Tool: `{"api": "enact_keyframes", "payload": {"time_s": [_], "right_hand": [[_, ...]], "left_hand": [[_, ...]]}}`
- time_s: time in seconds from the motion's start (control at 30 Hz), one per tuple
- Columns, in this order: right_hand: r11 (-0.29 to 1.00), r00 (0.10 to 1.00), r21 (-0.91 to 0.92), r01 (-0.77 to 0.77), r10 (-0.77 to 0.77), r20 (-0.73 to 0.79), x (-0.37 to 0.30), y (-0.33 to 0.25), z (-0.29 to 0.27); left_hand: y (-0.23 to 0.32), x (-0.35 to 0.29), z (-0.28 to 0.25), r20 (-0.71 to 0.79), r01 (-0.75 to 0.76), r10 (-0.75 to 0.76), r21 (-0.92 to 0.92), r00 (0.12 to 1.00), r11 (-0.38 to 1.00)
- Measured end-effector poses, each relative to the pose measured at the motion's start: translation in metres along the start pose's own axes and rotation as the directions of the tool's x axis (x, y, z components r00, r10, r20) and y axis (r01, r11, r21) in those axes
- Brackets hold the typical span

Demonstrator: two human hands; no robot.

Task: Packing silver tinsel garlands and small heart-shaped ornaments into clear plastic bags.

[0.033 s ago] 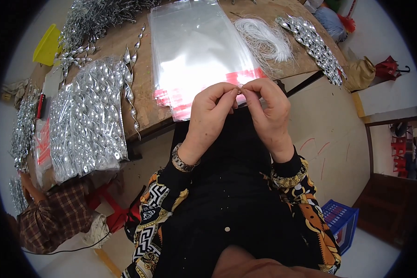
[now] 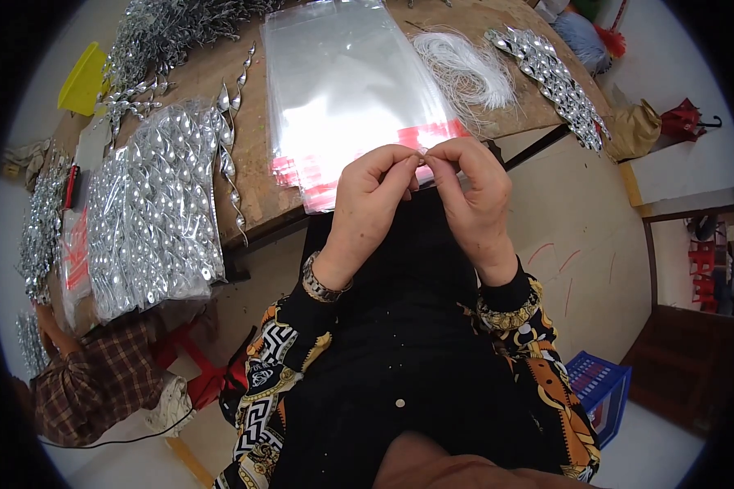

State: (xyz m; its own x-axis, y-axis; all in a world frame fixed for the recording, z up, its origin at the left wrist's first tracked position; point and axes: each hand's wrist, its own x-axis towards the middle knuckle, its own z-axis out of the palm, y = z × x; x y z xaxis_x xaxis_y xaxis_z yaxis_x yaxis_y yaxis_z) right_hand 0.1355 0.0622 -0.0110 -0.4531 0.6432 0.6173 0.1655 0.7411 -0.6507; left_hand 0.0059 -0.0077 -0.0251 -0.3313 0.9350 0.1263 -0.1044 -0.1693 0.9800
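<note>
Fingertip to fingertip, my left hand [image 2: 367, 196] and my right hand [image 2: 473, 196] meet over the near edge of the clear plastic bags [image 2: 334, 73]. Each thumb and forefinger is pinched together; whatever is between them is too small to make out. The bags lie in a flat stack on the table, with red bands along their near ends. Right of the stack is a looped bundle of white string [image 2: 485, 77]. Silver twisted spiral strips [image 2: 550, 81] lie beyond the string at the table's right edge.
Bagged silver spirals [image 2: 159, 212] fill the table's left side, beside a single spiral strand [image 2: 227, 163]. Silver tinsel [image 2: 159, 41] is heaped at the far left, near a yellow basket [image 2: 83, 80]. A person in a plaid shirt [image 2: 98, 383] sits at left. A blue crate [image 2: 599, 387] stands on the floor.
</note>
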Motion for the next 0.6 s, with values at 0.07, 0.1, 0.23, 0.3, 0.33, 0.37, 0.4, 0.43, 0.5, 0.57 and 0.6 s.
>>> {"api": "enact_keyframes", "payload": {"time_s": [0.07, 0.1, 0.23, 0.3, 0.33, 0.37, 0.4, 0.43, 0.5, 0.57, 0.6], "right_hand": [[1.0, 1.0, 0.008, -0.005, 0.005, -0.004, 0.0, 0.0, 0.0], [1.0, 1.0, 0.015, -0.01, 0.01, -0.009, 0.0, -0.001, 0.0], [0.998, 1.0, 0.059, 0.001, 0.0, -0.025, 0.001, 0.001, 0.0], [0.994, 0.999, 0.103, -0.044, 0.046, -0.014, 0.0, 0.002, 0.0], [0.994, 0.999, 0.103, -0.045, 0.046, -0.014, 0.0, 0.003, -0.001], [0.993, 0.998, 0.106, -0.058, 0.06, -0.012, 0.0, 0.004, -0.001], [0.991, 0.997, 0.11, -0.072, 0.074, -0.009, 0.0, 0.004, -0.002], [0.991, 0.997, 0.109, -0.072, 0.074, -0.01, -0.001, 0.006, -0.002], [0.966, 0.989, 0.216, -0.144, 0.15, -0.012, -0.002, 0.01, -0.001], [0.95, 0.982, 0.253, -0.183, 0.191, -0.005, -0.001, 0.011, -0.003], [0.932, 0.973, 0.287, -0.222, 0.231, 0.002, -0.001, 0.011, -0.004]], "left_hand": [[0.001, 0.001, 0.0, 0.006, 0.023, -0.023, -0.042, 1.0, 0.999], [0.001, 0.001, 0.0, 0.008, 0.039, -0.039, -0.062, 0.999, 0.997], [0.002, 0.002, -0.002, 0.022, 0.098, -0.096, -0.138, 0.995, 0.986], [0.001, 0.002, -0.002, 0.018, 0.108, -0.107, -0.149, 0.994, 0.983], [0.001, 0.002, -0.002, 0.014, 0.119, -0.118, -0.16, 0.993, 0.98], [0.002, 0.002, -0.002, 0.014, 0.119, -0.118, -0.16, 0.993, 0.98], [0.003, 0.003, -0.001, 0.012, 0.114, -0.113, -0.138, 0.993, 0.984], [0.004, 0.003, 0.0, 0.01, 0.109, -0.109, -0.115, 0.994, 0.987], [0.003, 0.002, -0.001, 0.013, 0.093, -0.092, -0.093, 0.996, 0.991], [0.004, 0.002, -0.001, 0.018, 0.077, -0.076, -0.072, 0.997, 0.994], [0.004, 0.002, -0.001, 0.019, 0.087, -0.086, -0.057, 0.996, 0.995]]}}
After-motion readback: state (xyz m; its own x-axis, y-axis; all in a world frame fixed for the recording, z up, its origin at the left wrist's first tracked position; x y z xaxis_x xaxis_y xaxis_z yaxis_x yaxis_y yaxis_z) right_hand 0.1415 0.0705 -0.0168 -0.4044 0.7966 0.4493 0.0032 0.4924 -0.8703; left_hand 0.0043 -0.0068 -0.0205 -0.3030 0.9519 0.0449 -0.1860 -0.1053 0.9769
